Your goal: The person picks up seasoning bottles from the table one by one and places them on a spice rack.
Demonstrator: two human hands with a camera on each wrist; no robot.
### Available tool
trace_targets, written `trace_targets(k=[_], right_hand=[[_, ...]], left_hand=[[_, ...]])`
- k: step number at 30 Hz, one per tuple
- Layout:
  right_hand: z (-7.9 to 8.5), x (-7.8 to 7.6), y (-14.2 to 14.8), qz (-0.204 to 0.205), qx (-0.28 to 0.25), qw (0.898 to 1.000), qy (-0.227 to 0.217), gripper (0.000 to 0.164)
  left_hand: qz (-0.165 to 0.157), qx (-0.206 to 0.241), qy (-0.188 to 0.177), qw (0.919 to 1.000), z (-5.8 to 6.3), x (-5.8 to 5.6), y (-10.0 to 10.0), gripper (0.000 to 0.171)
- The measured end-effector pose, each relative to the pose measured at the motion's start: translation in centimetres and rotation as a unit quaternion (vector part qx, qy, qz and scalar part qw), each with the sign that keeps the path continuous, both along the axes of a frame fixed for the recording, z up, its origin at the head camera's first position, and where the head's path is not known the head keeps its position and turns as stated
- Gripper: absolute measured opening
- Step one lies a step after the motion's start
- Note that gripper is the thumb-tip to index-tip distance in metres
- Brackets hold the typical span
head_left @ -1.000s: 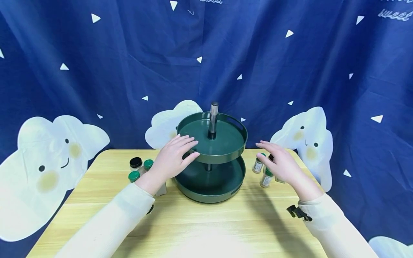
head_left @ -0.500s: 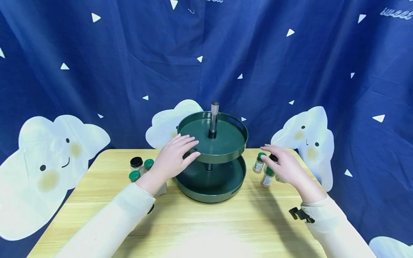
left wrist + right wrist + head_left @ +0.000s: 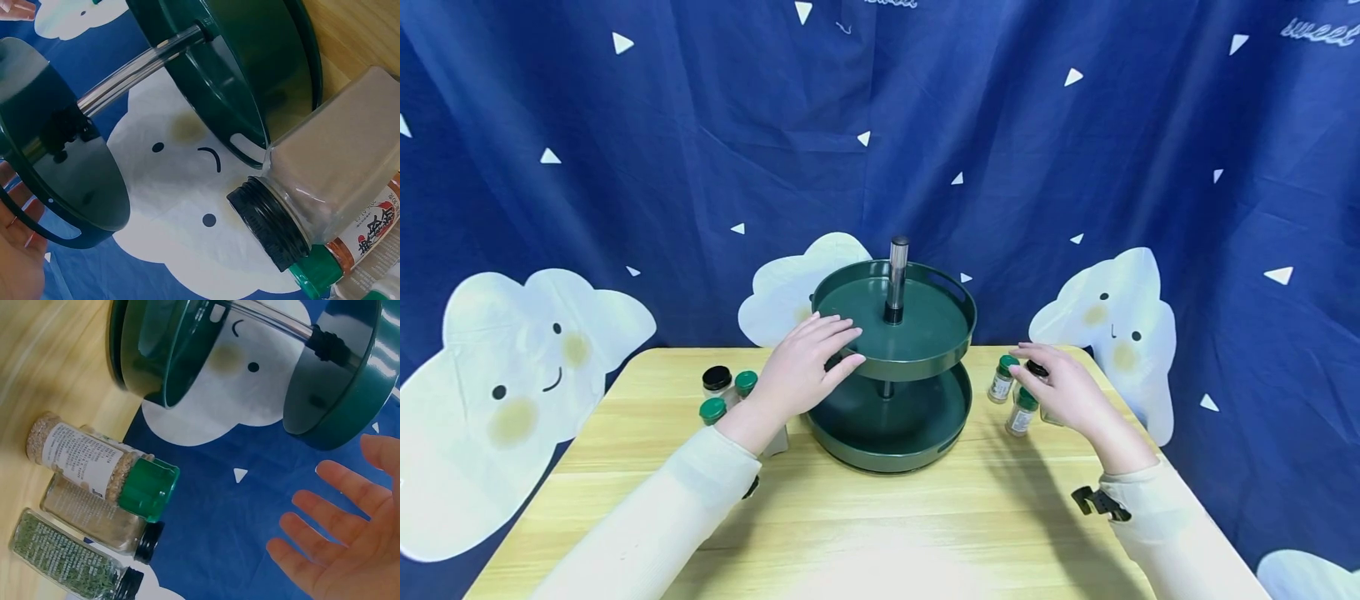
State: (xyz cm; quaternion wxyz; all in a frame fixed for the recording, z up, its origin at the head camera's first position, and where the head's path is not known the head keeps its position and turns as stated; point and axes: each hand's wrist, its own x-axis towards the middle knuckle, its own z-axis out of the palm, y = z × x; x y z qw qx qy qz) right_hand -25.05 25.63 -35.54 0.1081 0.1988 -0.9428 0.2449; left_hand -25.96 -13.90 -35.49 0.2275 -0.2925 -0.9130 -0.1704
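Green trays [image 3: 917,368]: two. Shiny post [image 3: 897,275]: one. Left hand [image 3: 802,364], right hand [image 3: 1064,382]: each grip loose, unclenched.

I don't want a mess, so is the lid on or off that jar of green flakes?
On: in the right wrist view, a black lid caps the jar. How tight, I cannot tell.

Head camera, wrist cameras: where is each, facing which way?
Head: on the head, facing forward, down at the tiered tray; left hand, right hand, sleeves show.
Left wrist: worn there, facing tray and jar; left hand, right fingertips show.
Right wrist: worn there, facing tray and bottles; right hand shows.
Both wrist views share the tray, shown sideways.
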Motion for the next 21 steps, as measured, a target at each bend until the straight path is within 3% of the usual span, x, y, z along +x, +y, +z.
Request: trace_targets(k=[10,21], right_hand=[[-0.8,-0.3,0.5,-0.001,-0.006,1.0,-0.022,0.047],[-1.7,-0.6,0.9,-0.01,0.002,1.0,-0.014,0.041]], left_hand=[[-0.002,0.001,0.01,0.9999,-0.4,-0.2,-0.1,0.053],[0.0,0.001,0.006,1.0,-0.3,-0.2,-0.1,0.053]])
